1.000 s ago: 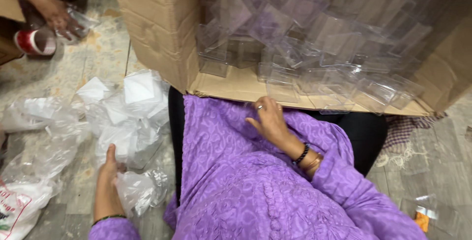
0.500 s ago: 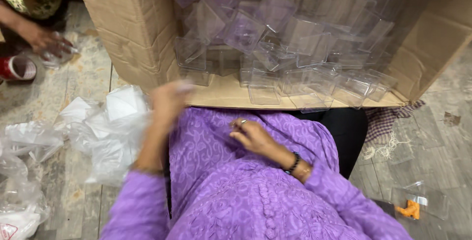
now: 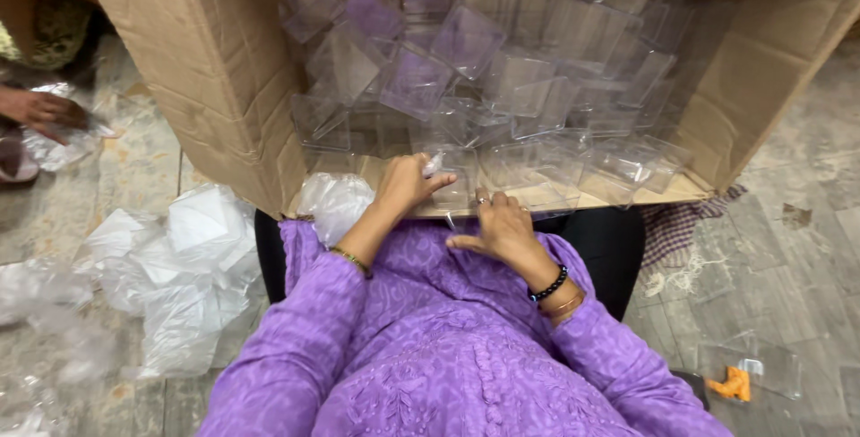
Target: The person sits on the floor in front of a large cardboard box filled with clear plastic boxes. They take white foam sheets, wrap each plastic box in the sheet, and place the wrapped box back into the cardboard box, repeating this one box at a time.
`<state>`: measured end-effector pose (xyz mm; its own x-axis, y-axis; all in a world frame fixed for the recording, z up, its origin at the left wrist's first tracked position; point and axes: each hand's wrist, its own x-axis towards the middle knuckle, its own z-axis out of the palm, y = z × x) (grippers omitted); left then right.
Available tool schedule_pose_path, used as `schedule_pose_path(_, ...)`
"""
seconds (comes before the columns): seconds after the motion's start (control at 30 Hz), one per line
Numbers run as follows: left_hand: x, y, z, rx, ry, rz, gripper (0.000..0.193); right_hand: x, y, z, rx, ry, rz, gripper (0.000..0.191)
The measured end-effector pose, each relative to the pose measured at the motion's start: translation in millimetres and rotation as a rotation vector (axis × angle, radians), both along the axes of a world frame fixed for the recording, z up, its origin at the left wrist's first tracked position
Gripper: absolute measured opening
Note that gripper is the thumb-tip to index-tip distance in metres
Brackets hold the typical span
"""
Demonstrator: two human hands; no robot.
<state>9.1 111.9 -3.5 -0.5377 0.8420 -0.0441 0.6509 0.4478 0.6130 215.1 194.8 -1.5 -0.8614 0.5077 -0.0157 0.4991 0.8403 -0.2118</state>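
A big cardboard box (image 3: 210, 79) lies on its side in front of me, filled with several clear plastic containers (image 3: 466, 38). My left hand (image 3: 405, 183) is at the box's lower edge, closed on a clear plastic bag (image 3: 333, 201) that bulges out to its left. My right hand (image 3: 502, 227) rests just beside it on the front flap, fingers spread over a clear container (image 3: 528, 197), holding nothing that I can make out. Purple sleeves cover both my arms.
A heap of crumpled clear and white plastic bags (image 3: 179, 267) lies on the floor at my left. Another person's hand (image 3: 36, 110) works with plastic at the far left. A small clear packet with an orange piece (image 3: 739, 381) lies at the lower right.
My left hand has come up from the bag heap on the floor to the box's front edge, carrying a plastic bag. My right hand has slid forward to the flap.
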Motion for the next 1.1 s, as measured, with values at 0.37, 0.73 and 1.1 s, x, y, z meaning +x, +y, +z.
schedule_pose_path(0.37,29,-122,68,0.517,0.059,-0.234,0.042,-2,9,69,-0.651,0.408,0.273,0.097)
schedule_pose_path(0.73,61,-132,0,0.819,-1.356,0.227,0.089,-21,-74,24,-1.118,0.678,0.197,0.090)
schedule_pose_path(1.1,50,-129,27,0.794,-1.013,-0.018,0.101,-7,-67,40,-1.261,0.732,0.200,0.090)
